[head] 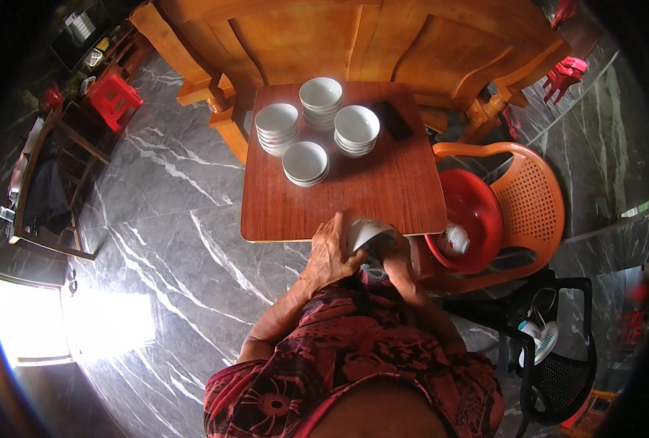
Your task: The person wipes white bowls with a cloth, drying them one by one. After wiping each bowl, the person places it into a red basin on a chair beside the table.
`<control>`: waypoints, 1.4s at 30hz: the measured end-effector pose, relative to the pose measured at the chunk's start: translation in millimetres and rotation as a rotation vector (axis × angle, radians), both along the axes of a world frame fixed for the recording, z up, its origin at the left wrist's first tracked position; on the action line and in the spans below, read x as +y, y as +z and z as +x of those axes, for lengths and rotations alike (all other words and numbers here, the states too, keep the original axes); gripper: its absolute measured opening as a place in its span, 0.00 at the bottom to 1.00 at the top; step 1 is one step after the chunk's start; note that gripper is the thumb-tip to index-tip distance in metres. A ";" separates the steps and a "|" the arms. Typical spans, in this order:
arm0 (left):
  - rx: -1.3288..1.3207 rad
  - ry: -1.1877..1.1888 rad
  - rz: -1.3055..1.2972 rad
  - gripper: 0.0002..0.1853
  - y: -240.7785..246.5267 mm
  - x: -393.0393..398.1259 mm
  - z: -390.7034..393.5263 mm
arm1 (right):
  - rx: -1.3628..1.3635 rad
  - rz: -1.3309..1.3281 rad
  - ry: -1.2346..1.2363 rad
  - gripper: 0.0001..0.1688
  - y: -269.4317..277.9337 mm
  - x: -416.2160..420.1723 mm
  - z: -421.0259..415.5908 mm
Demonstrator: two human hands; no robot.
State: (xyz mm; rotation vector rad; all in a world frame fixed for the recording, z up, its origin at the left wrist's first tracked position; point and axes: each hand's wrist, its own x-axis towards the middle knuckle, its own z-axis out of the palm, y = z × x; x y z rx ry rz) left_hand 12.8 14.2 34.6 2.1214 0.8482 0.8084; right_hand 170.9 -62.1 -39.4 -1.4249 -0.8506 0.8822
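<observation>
Both hands are together at the near edge of a reddish-brown wooden table (379, 191). My left hand (332, 249) grips the left side of a tilted white bowl (365, 232), its thumb low on the bowl. On the bowl's other side is my right hand (395, 257), partly in shadow, with some greyish material, perhaps a cloth, by its fingers. Several stacks of white bowls stand on the table: a left stack (278, 128), a back stack (321, 101), a right stack (356, 130) and a lower front stack (305, 163).
A red plastic basin (475, 202) holding a patterned white bowl (457, 240) rests on an orange plastic chair (532, 202) at the right. A dark flat object (392, 119) lies on the table. Behind stands a wooden bench (313, 44). A black chair (562, 378) holds a small fan (540, 340).
</observation>
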 end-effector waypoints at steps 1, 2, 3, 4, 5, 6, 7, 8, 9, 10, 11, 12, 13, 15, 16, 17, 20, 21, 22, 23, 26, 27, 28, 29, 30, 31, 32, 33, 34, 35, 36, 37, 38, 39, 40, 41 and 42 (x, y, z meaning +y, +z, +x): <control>0.049 -0.022 0.045 0.37 1.5 -0.1 0.7 | -0.124 0.027 0.009 0.15 14.4 -0.1 2.0; 0.052 -0.044 0.038 0.37 3.5 -0.5 1.8 | -0.248 0.053 0.016 0.14 25.3 -0.6 6.0; 0.055 -0.069 0.029 0.37 5.4 -2.0 2.4 | -0.372 0.076 0.023 0.13 29.9 -0.7 10.8; 0.059 -0.093 0.020 0.37 7.0 -3.5 2.9 | -0.497 0.157 0.034 0.14 23.2 3.0 17.9; 0.063 -0.117 0.010 0.38 7.3 -4.7 3.5 | -0.653 0.175 0.067 0.14 25.0 2.3 23.3; 0.084 -0.129 0.002 0.38 4.2 -5.3 3.3 | -0.807 0.195 0.106 0.15 36.6 2.1 25.2; 0.107 -0.139 -0.006 0.38 -1.0 -5.8 3.6 | -0.959 0.217 0.145 0.15 48.6 2.6 26.5; 0.131 -0.149 -0.014 0.38 -4.1 -6.2 3.9 | -1.066 0.409 0.095 0.17 60.8 7.8 20.6; 0.118 -0.152 -0.056 0.39 -3.4 -6.5 4.4 | -1.102 0.413 0.146 0.17 70.5 7.4 19.1; 0.105 -0.155 -0.099 0.39 -1.8 -7.0 4.8 | -1.137 0.418 0.197 0.18 78.7 6.6 18.1; 0.092 -0.156 -0.142 0.39 -1.2 -7.4 4.9 | -1.170 0.423 0.251 0.18 82.0 6.9 17.7; 0.045 -0.133 -0.157 0.39 -2.3 -7.5 5.0 | -1.158 0.391 0.301 0.21 82.6 7.2 18.3; -0.002 -0.109 -0.173 0.39 -5.0 -7.4 4.5 | -1.079 0.400 0.306 0.22 80.2 9.8 20.4; -0.079 -0.065 -0.198 0.39 -10.3 -6.2 4.1 | -0.920 0.418 0.314 0.23 69.4 16.6 24.8; -0.111 -0.045 -0.207 0.40 -12.7 -5.1 4.3 | -0.824 0.376 0.301 0.24 66.2 16.7 24.0; -0.142 -0.026 -0.216 0.40 -13.8 -4.5 4.3 | -0.762 0.344 0.283 0.23 61.5 16.5 23.3; -0.240 0.024 -0.314 0.40 -12.8 -6.6 4.5 | -0.593 0.251 0.216 0.15 55.1 17.3 19.8; -0.271 0.040 -0.334 0.41 -13.8 -8.0 4.3 | -0.525 0.234 0.196 0.13 53.8 16.7 17.7; -0.303 0.054 -0.338 0.40 -20.0 -8.4 5.2 | -0.456 0.216 0.175 0.10 52.3 15.5 15.9; -0.306 0.067 -0.322 0.40 -24.0 -8.6 5.0 | -0.388 0.198 0.153 0.08 51.2 14.9 13.7; -0.336 0.112 -0.287 0.39 -27.1 -10.5 8.9 | -0.175 0.195 0.074 0.11 32.4 16.5 9.8; -0.357 0.140 -0.281 0.40 -24.6 -12.1 11.1 | -0.117 0.169 0.055 0.12 24.7 18.0 8.2; -0.378 0.169 -0.274 0.40 -23.3 -13.3 12.9 | 0.011 0.196 0.025 0.14 17.9 19.2 3.6; -0.394 0.176 -0.224 0.40 -24.3 -13.9 14.2 | 0.183 0.126 0.000 0.14 12.9 16.4 -0.4; -0.410 0.183 -0.175 0.41 -25.8 -14.2 15.0 | 0.353 0.056 -0.024 0.15 15.4 13.1 -6.4; -0.425 0.190 -0.126 0.41 -27.2 -14.1 15.5 | 0.523 -0.016 -0.048 0.15 16.5 9.6 -11.3; -0.375 0.205 -0.030 0.40 -28.4 -13.0 15.6 | 0.649 -0.117 -0.056 0.17 0.4 9.6 -13.6; -0.324 0.222 0.065 0.39 -30.3 -10.5 15.3 | 0.763 -0.097 -0.014 0.17 4.4 5.8 -18.1; -0.271 0.239 0.159 0.38 -31.2 -8.3 14.8 | 0.877 -0.077 0.029 0.18 10.6 0.8 -22.5; -0.284 0.234 0.139 0.38 -30.1 -6.3 14.4 | 0.993 -0.054 0.074 0.18 17.9 -2.5 -26.5; -0.296 0.229 0.119 0.37 -28.2 -4.5 13.8 | 1.003 -0.146 -0.006 0.18 23.2 -3.6 -30.1; -0.312 0.222 0.096 0.37 -25.8 -3.9 13.4 | 0.986 -0.126 0.015 0.18 14.2 -6.2 -27.6; -0.319 0.225 0.064 0.37 -24.4 -3.8 12.4 | 0.971 -0.107 0.040 0.18 -3.4 -8.4 -22.6; -0.324 0.228 0.032 0.37 -23.0 -3.9 11.6 | 0.957 -0.088 0.064 0.18 -1.8 -7.6 -21.7; -0.329 0.231 0.000 0.37 -21.9 -3.8 10.8 | 0.832 -0.065 0.041 0.18 0.2 -8.0 -20.9; -0.321 0.223 -0.024 0.37 -20.9 -2.8 9.5 | 0.706 -0.043 0.018 0.17 4.1 -8.6 -18.9; -0.315 0.215 -0.050 0.38 -20.1 -1.8 8.2 | 0.578 -0.021 -0.007 0.17 12.8 -8.1 -17.4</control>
